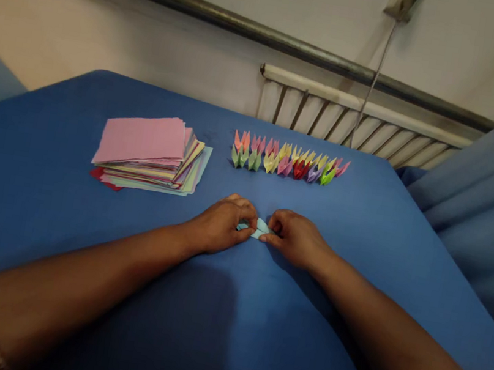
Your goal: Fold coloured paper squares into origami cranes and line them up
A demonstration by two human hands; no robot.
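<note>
A small light blue folded paper (259, 229) lies on the blue table (42, 191) between my two hands. My left hand (221, 224) pinches its left end with curled fingers. My right hand (295, 237) pinches its right end the same way. Most of the paper is hidden by my fingers. Behind the hands, a row of several small folded paper pieces (288, 159) in pink, yellow, green, red and purple stands in two lines. A stack of coloured paper sheets (150, 152), pink on top, lies to the back left.
A metal rail (252, 25) runs along the wall behind the table. A slatted bed frame (354, 117) stands at the back right with a cord (377, 74) hanging over it. Blue fabric (490, 203) lies at the right.
</note>
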